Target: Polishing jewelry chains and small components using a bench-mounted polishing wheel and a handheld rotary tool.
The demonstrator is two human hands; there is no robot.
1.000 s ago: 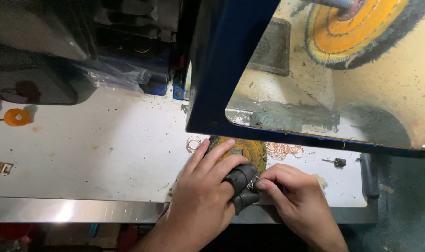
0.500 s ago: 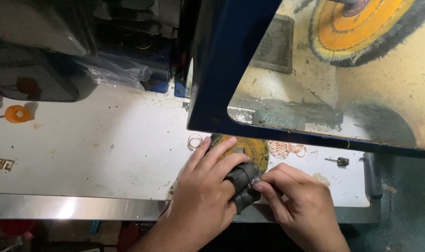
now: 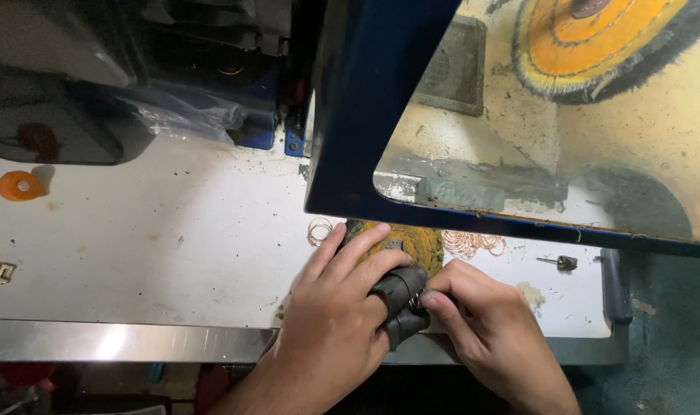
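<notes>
Barely anything has shifted since half a second ago: both hands stay at the near edge of the white bench [image 3: 173, 230]. On the left hand [image 3: 330, 327], two fingers wear black wraps [image 3: 400, 288], the others spread over a yellow buffing pad [image 3: 415, 240]. Beside it, the right hand [image 3: 488, 327] pinches a small metal piece [image 3: 416, 301] against the wraps. Thin copper rings [image 3: 469, 244] lie just beyond. Clear plastic bag [image 3: 184, 115] far left, orange disc [image 3: 18, 186] at the left edge.
</notes>
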